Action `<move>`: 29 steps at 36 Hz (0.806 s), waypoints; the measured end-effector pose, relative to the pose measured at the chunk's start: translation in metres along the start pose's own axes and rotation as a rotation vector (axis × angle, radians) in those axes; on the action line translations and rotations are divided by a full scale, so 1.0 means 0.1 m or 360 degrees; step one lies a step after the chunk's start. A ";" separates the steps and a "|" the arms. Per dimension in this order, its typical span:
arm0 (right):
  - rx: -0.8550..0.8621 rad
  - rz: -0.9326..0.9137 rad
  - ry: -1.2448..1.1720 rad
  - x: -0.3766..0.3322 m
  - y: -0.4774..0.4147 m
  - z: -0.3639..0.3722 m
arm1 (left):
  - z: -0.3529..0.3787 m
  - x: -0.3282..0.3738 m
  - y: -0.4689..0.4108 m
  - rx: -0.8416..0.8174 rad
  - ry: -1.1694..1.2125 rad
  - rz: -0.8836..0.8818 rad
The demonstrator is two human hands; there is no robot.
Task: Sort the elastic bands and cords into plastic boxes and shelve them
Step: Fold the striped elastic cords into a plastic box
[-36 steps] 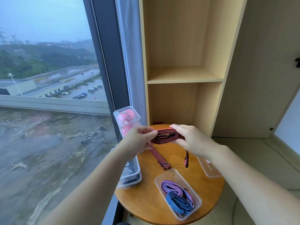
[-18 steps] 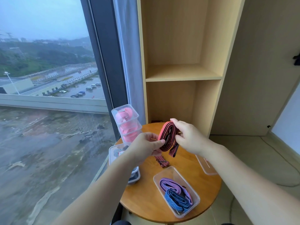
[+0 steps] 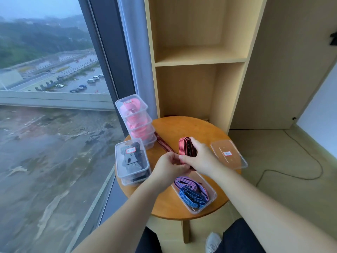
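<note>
1. At frame centre, over the round table [image 3: 164,203]: red-and-black striped band [image 3: 186,147], half coiled, tail trailing upper left.
2. Right hand [image 3: 203,160] grips the coil; left hand [image 3: 168,168] pinches the strip beside it.
3. We count pink stack [image 3: 135,121] and black box [image 3: 132,159] lidded; open box [image 3: 213,196] holds purple, blue bands.
4. We judge shelving unstarted: no box on the shelf [image 3: 200,56].
</note>
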State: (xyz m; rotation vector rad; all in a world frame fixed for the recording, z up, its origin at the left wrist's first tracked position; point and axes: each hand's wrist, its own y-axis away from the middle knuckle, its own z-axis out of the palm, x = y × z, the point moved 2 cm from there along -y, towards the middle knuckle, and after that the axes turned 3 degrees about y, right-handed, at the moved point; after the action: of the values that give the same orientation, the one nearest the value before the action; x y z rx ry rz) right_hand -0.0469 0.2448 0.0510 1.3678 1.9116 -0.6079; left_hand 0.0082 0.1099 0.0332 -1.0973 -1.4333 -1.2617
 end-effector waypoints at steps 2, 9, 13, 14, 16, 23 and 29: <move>-0.0049 0.0015 0.0008 0.09 0.00 0.04 | -0.02 -0.09 0.00 -0.0014 -0.0193 -0.0012; -0.0183 0.0138 0.0078 0.43 0.03 0.21 | -0.17 -0.37 -0.05 0.0189 -0.0932 0.0027; -0.0201 0.0099 0.0325 0.55 0.00 0.32 | -0.14 -0.48 -0.10 0.0134 -0.1143 0.0089; -0.0198 0.0107 0.0383 0.56 -0.01 0.34 | -0.12 -0.50 -0.12 0.0115 -0.1164 0.0094; -0.0214 0.0116 0.0472 0.60 -0.07 0.37 | -0.09 -0.55 -0.16 0.0088 -0.1171 0.0092; -0.0264 0.0036 0.0705 0.71 -0.11 0.54 | 0.01 -0.66 -0.25 -0.0170 -0.1116 0.0235; -0.0113 -0.0112 0.1043 0.79 -0.10 0.61 | 0.03 -0.72 -0.33 -0.0219 -0.1298 0.0381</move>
State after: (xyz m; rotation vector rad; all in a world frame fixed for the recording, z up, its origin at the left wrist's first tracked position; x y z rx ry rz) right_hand -0.0559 0.2464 -0.0490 1.5844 2.4674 -0.1132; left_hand -0.0104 0.1067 -0.0444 -1.9541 -1.7244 -0.7634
